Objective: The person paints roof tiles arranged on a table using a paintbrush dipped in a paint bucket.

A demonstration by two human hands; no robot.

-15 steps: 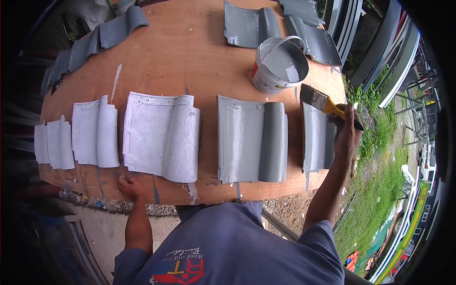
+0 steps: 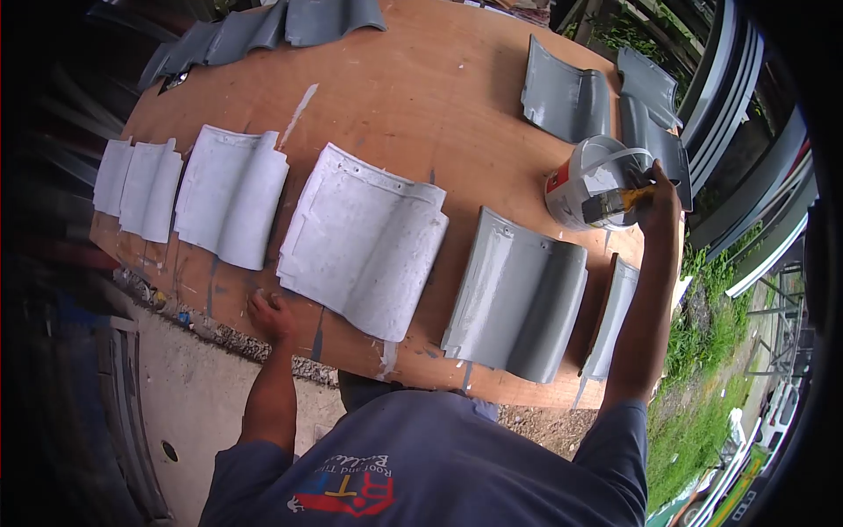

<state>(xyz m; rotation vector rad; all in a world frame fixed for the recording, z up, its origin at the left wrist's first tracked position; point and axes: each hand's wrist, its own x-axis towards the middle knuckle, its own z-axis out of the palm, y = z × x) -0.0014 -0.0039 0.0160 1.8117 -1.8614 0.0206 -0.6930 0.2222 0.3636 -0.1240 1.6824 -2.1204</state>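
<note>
My right hand is closed around the yellow handle of a paintbrush, whose grey-stained bristles are over the near rim of a white paint bucket. Grey paint and the bucket's raised handle show inside. My left hand rests on the near edge of the wooden table, fingers loosely bent, with nothing in it. Between my hands lie a whitish roof tile and a glossy grey-painted roof tile. Another grey tile is partly hidden behind my right forearm.
Smaller-looking whitish tiles continue the row to the left. Grey tiles line the far left edge, and more grey tiles lie behind the bucket. Long curved grey panels stand beyond the right edge, above grass.
My right hand has carried the brush from above the rightmost grey tile to the bucket's rim. The view has turned, while my left hand stays on the table edge.
</note>
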